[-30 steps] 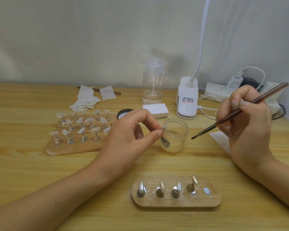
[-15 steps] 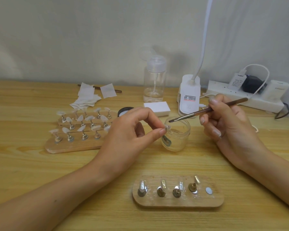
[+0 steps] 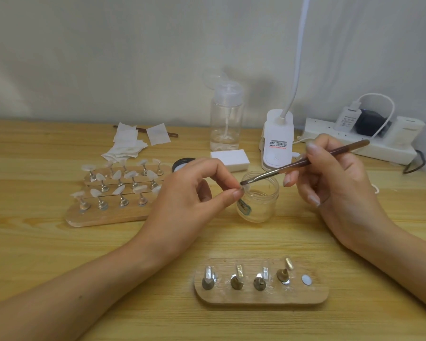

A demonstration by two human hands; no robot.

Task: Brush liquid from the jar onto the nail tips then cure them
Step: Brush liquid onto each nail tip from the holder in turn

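Item, left hand [image 3: 190,200]: raised over the table [image 3: 59,254], thumb and forefinger pinching one small clear nail tip [image 3: 246,187], other fingers curled loosely; placed as it was half a second ago. Item, nail tip: held just above the left rim of the jar [image 3: 258,205]. Item, jar: clear, open, upright at table centre, position unchanged. Item, right hand [image 3: 337,183]: fingers closed round the brush [image 3: 305,162] in a pen grip. A second ago it was well to the right with the brush pointing down beside the jar; it now sits over the jar's right side. Item, brush: brown handle slanting up to the right, bristles at the nail tip, slightly lower and further left than half a second ago; contact appears made, though too small to confirm. Item, near wooden board [image 3: 256,297]: four metal stands and one bare disc [image 3: 306,279], unaltered. Item, far wooden board [image 3: 103,217]: rows of nail tips on stands, unaltered. Behind, all as before: black lid [image 3: 182,162], white block [image 3: 229,157], pump bottle [image 3: 226,119], white lamp base [image 3: 278,141], power strip [image 3: 369,147], wipes [image 3: 128,143].
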